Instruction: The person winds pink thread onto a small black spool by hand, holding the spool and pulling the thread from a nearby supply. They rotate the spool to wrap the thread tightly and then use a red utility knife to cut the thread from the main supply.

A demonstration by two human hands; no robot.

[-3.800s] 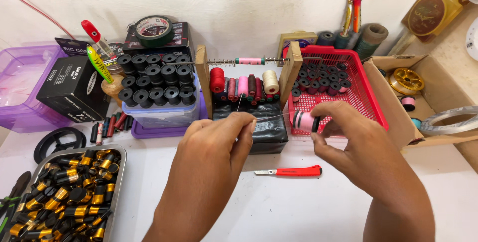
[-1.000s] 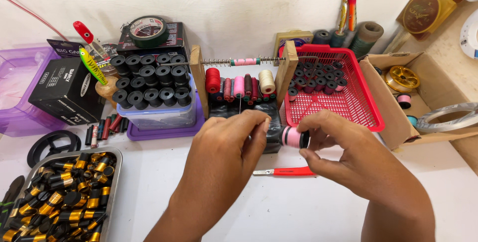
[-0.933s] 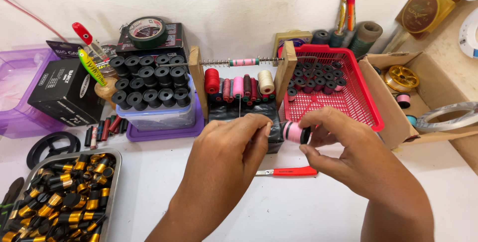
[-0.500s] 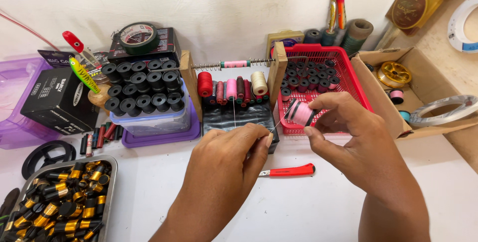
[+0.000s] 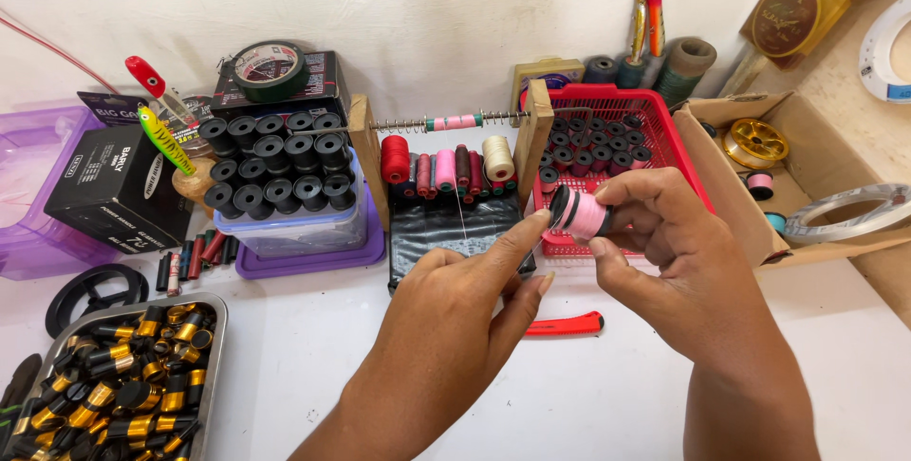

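The pink spool (image 5: 581, 213) with black ends sat up off the surface, clamped in my right hand (image 5: 678, 252) between thumb and fingers, just in front of the red basket (image 5: 688, 162). My left hand (image 5: 465, 304) had its index finger stretched out touching the spool's black end, the other fingers loosely curled and gripping nothing I could make out. Behind them stood the wooden thread rack (image 5: 454, 162), and the red-handled knife (image 5: 567, 325) lay on the white surface (image 5: 285, 366) under my hands.
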